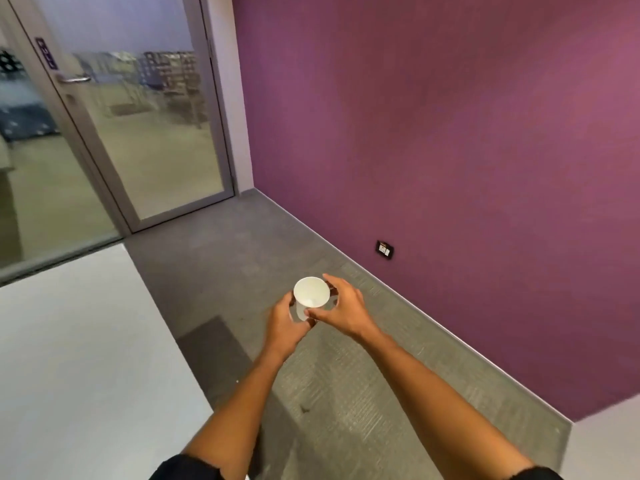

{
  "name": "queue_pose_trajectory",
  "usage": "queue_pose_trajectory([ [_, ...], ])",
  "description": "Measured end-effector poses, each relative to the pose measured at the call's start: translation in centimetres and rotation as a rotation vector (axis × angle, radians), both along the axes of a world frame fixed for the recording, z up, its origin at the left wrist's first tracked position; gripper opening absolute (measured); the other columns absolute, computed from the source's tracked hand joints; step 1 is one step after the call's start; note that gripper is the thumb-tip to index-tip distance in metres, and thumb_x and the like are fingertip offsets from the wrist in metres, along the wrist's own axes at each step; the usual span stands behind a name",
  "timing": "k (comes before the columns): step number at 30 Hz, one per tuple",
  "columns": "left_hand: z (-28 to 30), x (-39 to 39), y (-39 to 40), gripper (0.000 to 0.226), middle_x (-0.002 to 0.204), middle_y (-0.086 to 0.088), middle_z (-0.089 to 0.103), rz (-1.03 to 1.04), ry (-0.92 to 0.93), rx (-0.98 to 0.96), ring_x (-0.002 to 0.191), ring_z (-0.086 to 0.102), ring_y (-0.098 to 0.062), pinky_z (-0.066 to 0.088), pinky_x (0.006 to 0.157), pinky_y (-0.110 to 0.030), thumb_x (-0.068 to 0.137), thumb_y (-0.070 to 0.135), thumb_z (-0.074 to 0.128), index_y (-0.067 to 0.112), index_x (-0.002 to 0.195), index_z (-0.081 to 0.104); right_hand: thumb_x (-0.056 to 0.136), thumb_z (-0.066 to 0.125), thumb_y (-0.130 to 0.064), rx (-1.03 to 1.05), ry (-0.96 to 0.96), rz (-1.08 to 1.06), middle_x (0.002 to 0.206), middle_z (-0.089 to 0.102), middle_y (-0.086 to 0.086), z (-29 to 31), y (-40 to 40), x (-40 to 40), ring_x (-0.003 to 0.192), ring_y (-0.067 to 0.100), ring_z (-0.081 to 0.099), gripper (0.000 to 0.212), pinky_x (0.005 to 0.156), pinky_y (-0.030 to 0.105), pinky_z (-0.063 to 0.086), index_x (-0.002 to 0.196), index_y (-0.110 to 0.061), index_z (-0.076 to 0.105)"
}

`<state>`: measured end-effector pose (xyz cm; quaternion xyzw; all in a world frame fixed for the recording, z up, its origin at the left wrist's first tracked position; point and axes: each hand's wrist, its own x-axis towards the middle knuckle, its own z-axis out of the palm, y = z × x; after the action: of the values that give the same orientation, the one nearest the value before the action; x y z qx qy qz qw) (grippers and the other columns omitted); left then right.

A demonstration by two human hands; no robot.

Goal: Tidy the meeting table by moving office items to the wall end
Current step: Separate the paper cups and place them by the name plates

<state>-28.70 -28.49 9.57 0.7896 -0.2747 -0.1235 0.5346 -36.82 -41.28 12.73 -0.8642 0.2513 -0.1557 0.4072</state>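
A white paper cup point(311, 292) is held upright in the air over the grey carpet, its open mouth facing me. My left hand point(284, 323) grips its lower part from the left. My right hand point(341, 306) curls round its right side, with the thumb across the front near the base. A corner of the white meeting table point(83, 358) fills the lower left of the view, to the left of both forearms. The cup's lower body is mostly hidden by my fingers.
A purple wall point(450, 150) runs along the right with a black socket point(385, 249) low on it. A glass door point(138, 116) with a metal handle stands at the back left. Grey carpet point(242, 244) lies between table and wall.
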Motion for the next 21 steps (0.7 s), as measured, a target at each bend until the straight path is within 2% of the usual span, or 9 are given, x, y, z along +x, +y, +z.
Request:
queue_pose_trajectory([
  [2,0.4,1.5,-3.4,0.056,0.095,0.009,0.065,-0.012,-0.003,-0.003,0.082,0.06,-0.001,0.04,0.065,0.002,0.063,0.017,0.087,0.015,0.113,0.064,0.061,0.089,-0.039,-0.016,-0.011,-0.017,0.127,0.061,0.002,0.5,-3.4,1.5,0.111,0.012,0.058,0.083,0.101,0.031,0.047,0.133,-0.014,0.055],
  [6,1.1,5.1,-8.7,0.058,0.095,0.013,0.063,-0.001,-0.025,0.036,0.085,0.059,-0.005,0.04,0.063,0.0,0.062,0.02,0.086,0.018,0.115,0.063,0.06,0.088,-0.042,0.0,-0.033,-0.013,0.12,0.063,-0.002,1.2,-8.8,5.0,0.106,0.008,0.058,0.074,0.096,0.027,0.048,0.124,-0.018,0.06],
  [10,0.6,9.5,-13.1,0.058,0.097,0.012,0.063,0.039,-0.045,0.077,0.089,0.057,-0.003,0.036,0.067,-0.001,0.064,0.019,0.085,0.019,0.117,0.062,0.061,0.086,-0.043,0.008,-0.031,0.042,0.12,0.061,-0.003,1.3,-13.5,9.9,0.106,0.007,0.054,0.071,0.093,0.023,0.045,0.123,-0.022,0.058],
  [13,0.0,13.4,-16.2,0.06,0.098,0.013,0.062,0.106,-0.062,0.08,0.091,0.056,-0.004,0.038,0.07,-0.007,0.064,0.021,0.087,0.018,0.119,0.061,0.061,0.086,-0.045,0.004,-0.02,0.113,0.122,0.06,-0.003,1.0,-17.0,14.6,0.108,0.008,0.053,0.072,0.093,0.023,0.044,0.123,-0.022,0.056],
  [18,-0.2,20.7,-20.9,0.067,0.116,0.002,0.064,0.205,-0.105,0.115,0.106,0.058,-0.014,0.045,0.084,-0.025,0.065,0.023,0.086,0.016,0.125,0.057,0.062,0.087,-0.038,0.018,-0.032,0.251,0.124,0.059,-0.002,1.0,-22.8,23.6,0.112,0.011,0.055,0.073,0.096,0.028,0.048,0.126,-0.02,0.055],
  [21,-0.5,24.5,-21.2,0.084,0.147,-0.007,0.044,0.248,-0.138,0.278,0.134,0.041,-0.024,0.038,0.109,-0.038,0.075,0.024,0.08,0.013,0.145,0.035,0.063,0.088,-0.033,0.031,-0.046,0.329,0.124,0.058,-0.001,1.6,-24.9,29.2,0.112,0.013,0.055,0.073,0.093,0.026,0.047,0.126,-0.019,0.055],
])
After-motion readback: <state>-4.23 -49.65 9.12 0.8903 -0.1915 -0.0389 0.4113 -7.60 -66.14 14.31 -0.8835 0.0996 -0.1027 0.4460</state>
